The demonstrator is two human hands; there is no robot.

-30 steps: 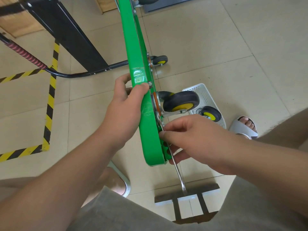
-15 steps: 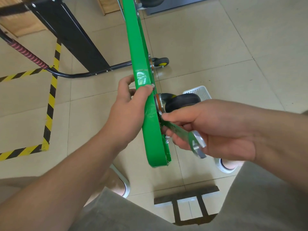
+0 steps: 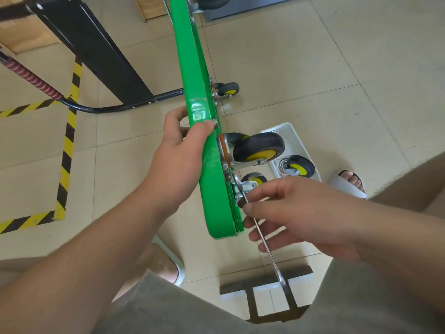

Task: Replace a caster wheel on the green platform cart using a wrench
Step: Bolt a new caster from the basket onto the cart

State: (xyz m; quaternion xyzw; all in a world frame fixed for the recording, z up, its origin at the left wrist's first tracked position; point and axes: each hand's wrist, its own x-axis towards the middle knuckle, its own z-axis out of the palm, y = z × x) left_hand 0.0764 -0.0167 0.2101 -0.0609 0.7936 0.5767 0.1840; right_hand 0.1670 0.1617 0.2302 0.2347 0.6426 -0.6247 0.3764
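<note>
Swung back down since a moment ago, the wrench (image 3: 267, 249) meets the plate below the mounted caster wheel (image 3: 258, 147) at the green platform cart's (image 3: 191, 68) near end. Your right grip (image 3: 296, 213) pinches its shaft and your left grip (image 3: 183, 162) clamps the deck edge. Tightening likely remains.

Five caster wheels (image 3: 258, 147) are counted, with one green cart (image 3: 192, 68), one wrench (image 3: 276, 265) and one white basket (image 3: 289, 133). Two hands are seen: the left hand (image 3: 178, 160) and the right hand (image 3: 301, 213).

Green cart (image 3: 192, 75), yellow-black floor tape (image 3: 68, 138)
</note>
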